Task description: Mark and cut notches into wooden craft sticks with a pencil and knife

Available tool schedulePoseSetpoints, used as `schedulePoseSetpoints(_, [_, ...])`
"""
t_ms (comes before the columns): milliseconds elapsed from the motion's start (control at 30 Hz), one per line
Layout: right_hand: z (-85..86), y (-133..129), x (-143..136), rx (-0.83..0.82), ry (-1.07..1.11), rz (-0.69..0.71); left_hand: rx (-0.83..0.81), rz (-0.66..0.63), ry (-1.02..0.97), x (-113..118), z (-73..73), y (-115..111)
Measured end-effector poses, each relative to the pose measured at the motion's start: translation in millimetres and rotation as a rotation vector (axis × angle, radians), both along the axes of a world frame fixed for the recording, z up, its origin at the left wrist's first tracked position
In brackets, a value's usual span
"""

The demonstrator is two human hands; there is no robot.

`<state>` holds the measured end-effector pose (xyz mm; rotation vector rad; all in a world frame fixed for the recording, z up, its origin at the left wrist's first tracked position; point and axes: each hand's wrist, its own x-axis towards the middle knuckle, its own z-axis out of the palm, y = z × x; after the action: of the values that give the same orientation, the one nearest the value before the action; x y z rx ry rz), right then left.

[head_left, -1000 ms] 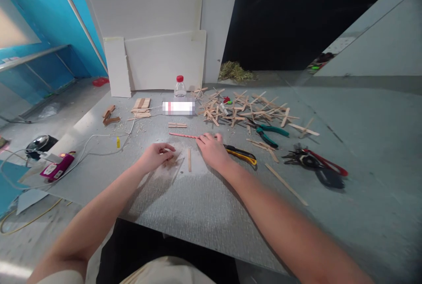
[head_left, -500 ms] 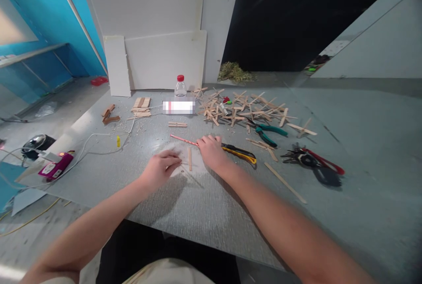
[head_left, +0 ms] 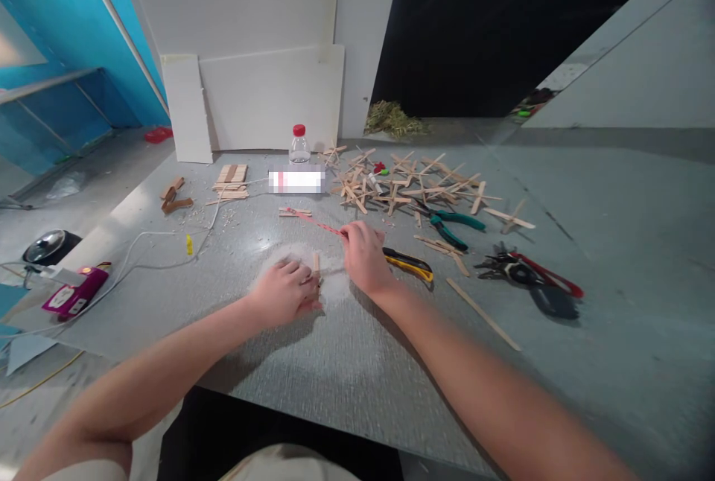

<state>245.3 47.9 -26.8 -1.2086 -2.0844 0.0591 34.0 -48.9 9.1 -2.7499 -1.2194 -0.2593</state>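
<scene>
Low over the grey table, my left hand (head_left: 284,289) has its fingers bent down at a short flat wooden stick (head_left: 316,265); what lies under the fingers is hidden. My right hand (head_left: 366,254) is closed on a thin red-and-white striped rod (head_left: 321,224), which points up and left over a small pair of wooden sticks (head_left: 295,213). Just right of my right hand lies a yellow and black utility knife (head_left: 410,266).
Many crossed wooden sticks (head_left: 394,194) cover the back middle. Green-handled pliers (head_left: 450,224), dark tools with a red handle (head_left: 530,276) and a long stick (head_left: 483,313) lie right. A bottle (head_left: 299,146), stacked sticks (head_left: 232,177), a white cable and a purple power socket (head_left: 75,293) are left.
My left hand has moved right and come down over the short stick, covering part of it. My right hand has lifted the striped rod slightly. The whole view has shifted a little.
</scene>
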Motion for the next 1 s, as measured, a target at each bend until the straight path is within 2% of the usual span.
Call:
schedulePoseSetpoints(100, [8.1,-2.0,4.0,0.017,0.181,0.037,-0.009,0.022,-0.039,-4.6,1.6,7.3])
schedulePoseSetpoints(200, [24.8,-6.9,6.9,-0.003,0.33,0.088,-0.045,0.0,-0.084,-5.9,0.4,14.2])
schedulePoseSetpoints(333, [41.5,-12.5,2.3,-0.103,0.394,0.166,-0.093,-0.051,-0.151,-4.5,-4.0,19.6])
schedulePoseSetpoints(400, [39.6,-13.5,-1.7,-0.183,0.371,0.221,-0.11,-0.076,-0.184,-4.2,-5.6,21.0])
schedulePoseSetpoints(500, [27.1,-14.5,-3.7,-0.285,0.328,0.287,-0.136,-0.116,-0.22,-4.5,-6.3,23.2])
schedulePoseSetpoints(633, [15.1,-16.3,3.2,-0.352,0.316,0.366,-0.136,-0.137,-0.31,-5.7,-5.6,27.2])
schedulePoseSetpoints(867, [23.5,-13.8,14.0,-0.431,0.303,0.54,-0.159,-0.145,-0.35,-8.4,-4.1,28.9])
schedulePoseSetpoints(1000, [23.0,-18.0,12.1,-0.388,0.201,0.598,-0.194,-0.117,-0.37,-7.8,-2.5,27.7])
